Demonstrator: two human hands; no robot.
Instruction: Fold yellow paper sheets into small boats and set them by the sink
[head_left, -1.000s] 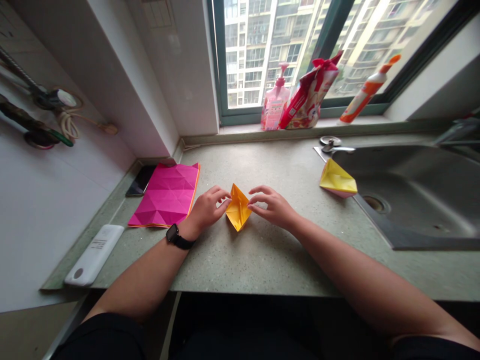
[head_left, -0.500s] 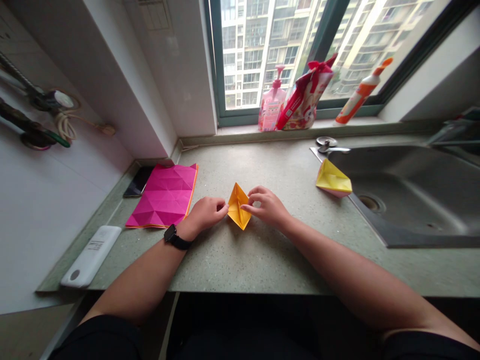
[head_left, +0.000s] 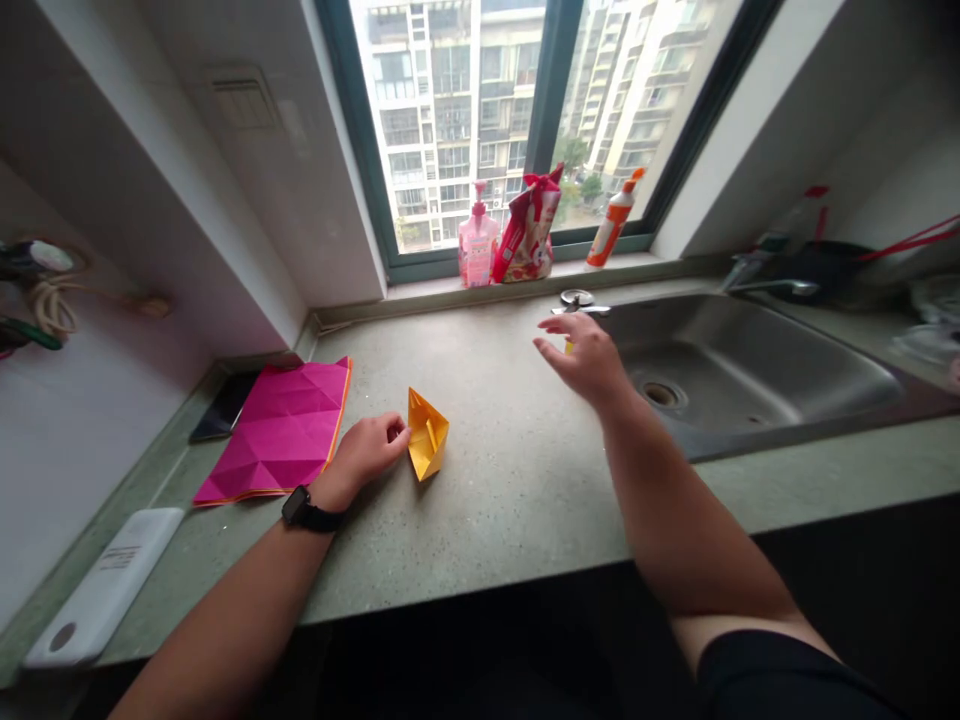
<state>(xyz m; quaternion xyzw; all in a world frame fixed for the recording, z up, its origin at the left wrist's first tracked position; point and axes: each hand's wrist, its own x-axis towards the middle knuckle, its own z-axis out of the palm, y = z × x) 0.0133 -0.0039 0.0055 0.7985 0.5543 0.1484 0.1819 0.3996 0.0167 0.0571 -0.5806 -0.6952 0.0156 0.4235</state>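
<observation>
An orange folded-paper piece [head_left: 429, 445], pointed at top and bottom with its middle opened out, stands on the counter. My left hand [head_left: 369, 448], wearing a black watch, has finger and thumb closed at its left edge. Farther right, by the sink's near corner, my right hand [head_left: 589, 358] is spread with thumb and fingers apart. It covers nearly all of a yellow folded-paper piece [head_left: 569, 347]; only a sliver shows between the fingers. Creased pink paper sheets [head_left: 289, 420], edged with orange underneath, lie left of my left hand.
A white power bank [head_left: 109, 580] and a dark phone [head_left: 223, 407] lie at the left. The steel sink [head_left: 750, 370] takes up the right side. On the windowsill stand a pink pump bottle [head_left: 478, 245], a red bag [head_left: 531, 230] and an orange-white bottle [head_left: 611, 230].
My right hand has left the orange paper and moved right to the yellow piece. The left hand stays at the orange paper, which now sits turned. The view has swung right.
</observation>
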